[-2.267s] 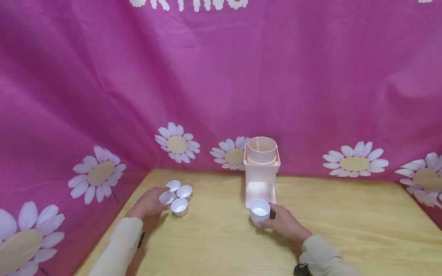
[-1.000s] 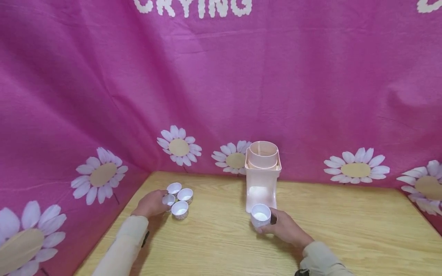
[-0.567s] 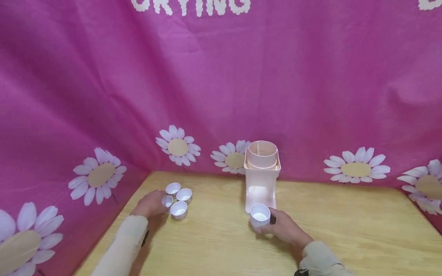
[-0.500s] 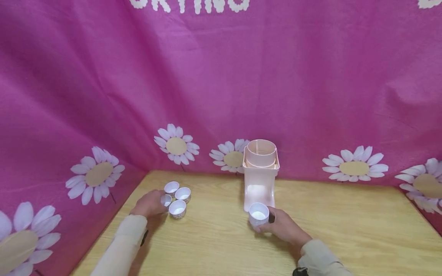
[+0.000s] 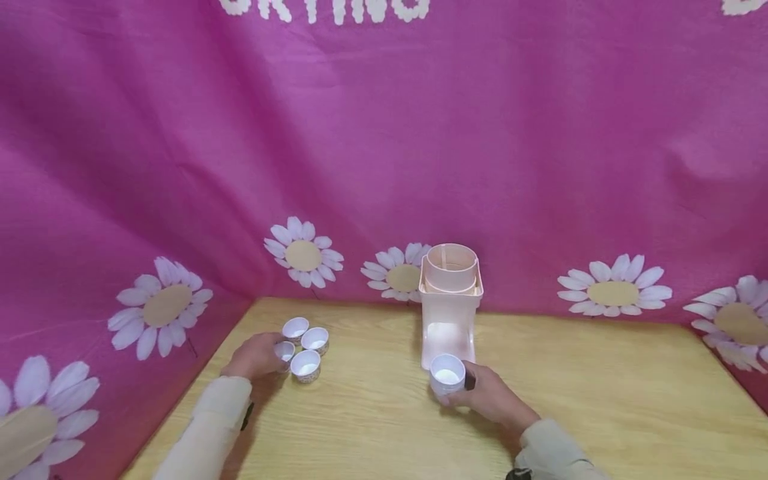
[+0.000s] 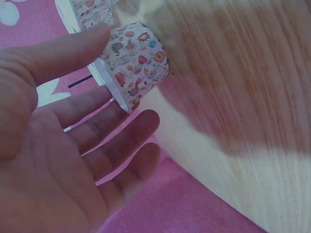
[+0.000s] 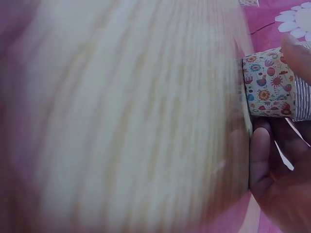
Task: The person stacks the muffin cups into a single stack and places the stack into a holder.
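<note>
Since the earliest head frame, the left hand [image 5: 255, 357] has shifted to hide more of the leftmost cup [image 5: 285, 351], gripped between thumb and fingers. This cup sits at nine o'clock in a cluster; the rear cup [image 5: 295, 328] is at twelve, the front cup [image 5: 305, 367] at six and the side cup [image 5: 315, 340] at three. All four show white insides. Rightward, a pink dispenser [image 5: 437, 307] holds an open cylinder [image 5: 451, 280] in its top. At its six o'clock is the cup stack [image 5: 447, 372], clasped by the right hand [image 5: 489, 393] from four o'clock; whether it touches the table [image 5: 372, 413] is unclear. Lettering [image 5: 327, 9] is cut off above. Only the wrist views show the cups' coloured print clearly; the right one reveals several nested rims, cropped at its edge.
</note>
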